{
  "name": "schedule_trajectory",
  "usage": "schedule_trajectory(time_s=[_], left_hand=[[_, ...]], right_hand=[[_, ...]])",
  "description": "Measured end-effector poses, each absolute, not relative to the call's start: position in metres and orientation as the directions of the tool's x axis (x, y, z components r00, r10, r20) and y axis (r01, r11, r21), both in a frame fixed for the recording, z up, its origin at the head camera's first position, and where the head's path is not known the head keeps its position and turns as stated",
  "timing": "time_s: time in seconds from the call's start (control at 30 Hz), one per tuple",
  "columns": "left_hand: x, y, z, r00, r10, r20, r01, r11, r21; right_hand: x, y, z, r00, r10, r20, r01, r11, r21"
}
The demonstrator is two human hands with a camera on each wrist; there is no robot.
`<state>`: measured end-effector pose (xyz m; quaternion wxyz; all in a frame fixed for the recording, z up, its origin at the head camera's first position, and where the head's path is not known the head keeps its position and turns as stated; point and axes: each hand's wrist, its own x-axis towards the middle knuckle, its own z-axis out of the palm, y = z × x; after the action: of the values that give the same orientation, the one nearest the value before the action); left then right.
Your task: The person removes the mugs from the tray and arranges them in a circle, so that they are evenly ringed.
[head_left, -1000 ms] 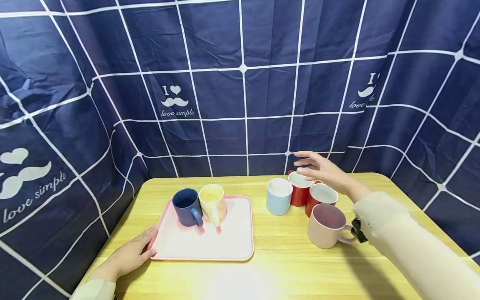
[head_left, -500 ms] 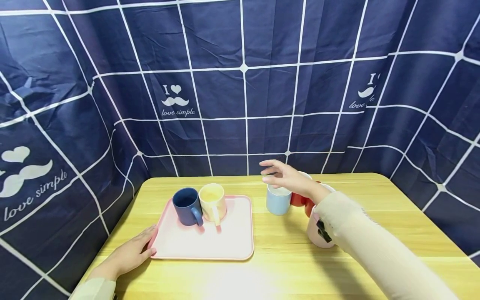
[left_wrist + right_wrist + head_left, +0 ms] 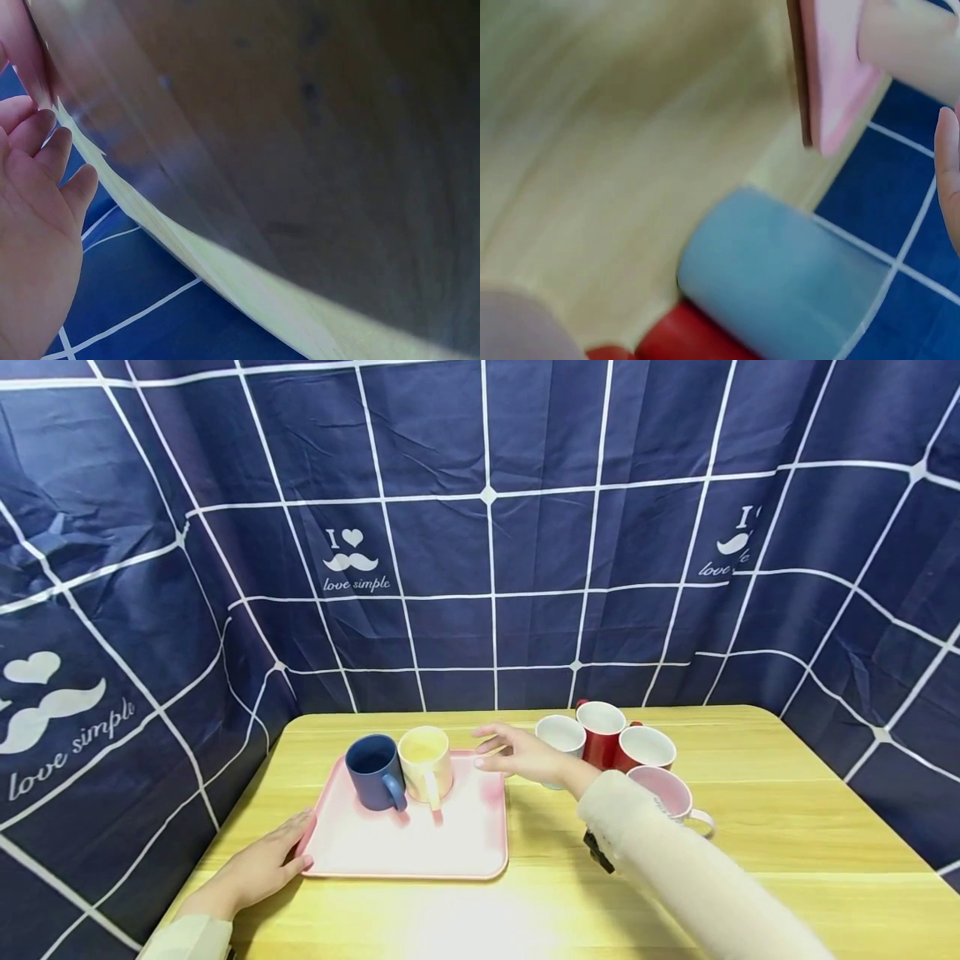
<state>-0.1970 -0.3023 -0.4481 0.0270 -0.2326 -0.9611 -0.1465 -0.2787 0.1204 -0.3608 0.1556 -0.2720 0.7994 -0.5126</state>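
Observation:
A pink tray [image 3: 352, 852] lies on the left of the table. On it stand a dark blue mug [image 3: 371, 781] and, touching or nearly so, a cream mug [image 3: 420, 777], both upright. My left hand [image 3: 262, 864] rests against the tray's left edge with its fingers fairly straight. Above the tray's back right corner hovers my right hand [image 3: 528, 756], fingers loosely extended and holding nothing, a short way right of the cream mug. Behind that hand is a light blue mug [image 3: 772, 277], partly hidden in the head view.
Two red mugs, one farther back [image 3: 600, 739] and one nearer [image 3: 647, 750], stand close to the light blue mug. A pale pink mug [image 3: 667, 789] is in front of them, partly covered by my right sleeve. Dark blue gridded cloth [image 3: 540, 543] hangs around the wooden table [image 3: 810, 827].
My right hand has moved left and lower, from above the red mugs, past the light blue mug, to the tray's right side. The left hand, tray and mugs have stayed put.

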Motion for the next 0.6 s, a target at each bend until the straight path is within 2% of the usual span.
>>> schedule_trajectory(time_s=[0.17, 0.4, 0.6], left_hand=[[-0.198, -0.302, -0.448, -0.890, 0.440, 0.118, 0.456, 0.847, 0.274], [-0.198, -0.301, -0.448, -0.890, 0.439, 0.125, 0.456, 0.847, 0.273], [-0.197, -0.303, -0.450, -0.888, 0.440, 0.135, 0.460, 0.845, 0.273]], right_hand=[[-0.274, 0.107, -0.379, -0.806, -0.590, 0.052, -0.310, 0.346, -0.885], [-0.268, 0.089, -0.399, -0.815, -0.572, 0.098, -0.323, 0.307, -0.895], [-0.263, 0.069, -0.415, -0.875, -0.481, 0.053, -0.226, 0.309, -0.924]])
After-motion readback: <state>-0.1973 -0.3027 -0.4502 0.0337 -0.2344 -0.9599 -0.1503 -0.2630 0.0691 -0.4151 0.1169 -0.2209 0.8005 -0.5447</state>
